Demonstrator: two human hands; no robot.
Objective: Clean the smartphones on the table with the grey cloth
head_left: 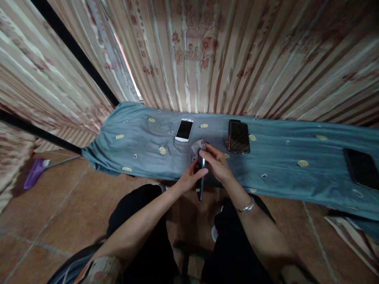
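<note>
Between my hands a phone [201,188] is held on edge, its thin side turned up toward me. My left hand [190,177] grips its lower part, thumb along the side. At the upper end my right hand [217,161] pinches a small grey cloth [197,146] against the phone. Just beyond, a white phone [184,129] lies screen up on the blue cloth cover [142,146]. To the right of my right hand lies a dark phone [239,137], with another dark edge showing behind it.
Farther right, a black tablet-like device [361,167] lies near the cover's front edge. Patterned curtains [189,59] hang behind the narrow covered surface. Black poles [77,51] slant down at the left. A purple-headed tool [34,173] rests on the tiled floor [59,213].
</note>
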